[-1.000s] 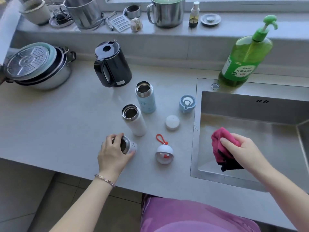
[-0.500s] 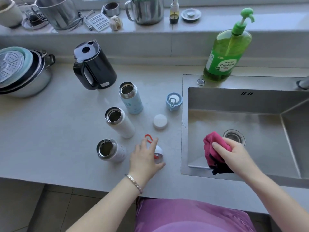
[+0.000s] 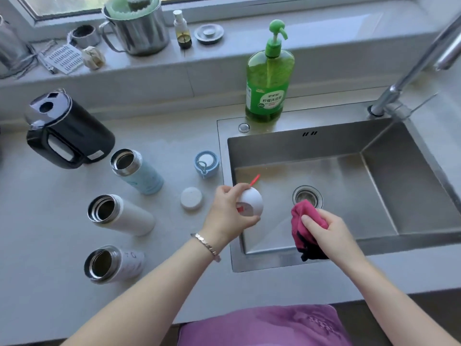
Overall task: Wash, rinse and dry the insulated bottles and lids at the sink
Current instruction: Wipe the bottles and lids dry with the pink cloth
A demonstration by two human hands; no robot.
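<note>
Three open insulated bottles stand on the grey counter left of the sink: a light blue bottle (image 3: 139, 171), a white bottle (image 3: 119, 214) and a white patterned bottle (image 3: 112, 263). A blue lid (image 3: 206, 163) and a flat white lid (image 3: 191, 198) lie near the sink edge. My left hand (image 3: 229, 213) grips a round white lid with a red loop (image 3: 250, 202), lifted over the sink's left rim. Over the basin, my right hand (image 3: 326, 229) holds a crumpled pink cloth (image 3: 305, 221).
The steel sink (image 3: 349, 146) has a drain (image 3: 307, 196) just behind the cloth. A green soap bottle (image 3: 268, 78) stands at its back rim, the tap (image 3: 409, 68) at the right. A black kettle (image 3: 67, 133) sits back left. Mugs and small items line the windowsill.
My left hand left the patterned bottle, took the round white lid off the counter and lifted it right, to the sink's edge. My right hand still holds the pink cloth over the basin.
</note>
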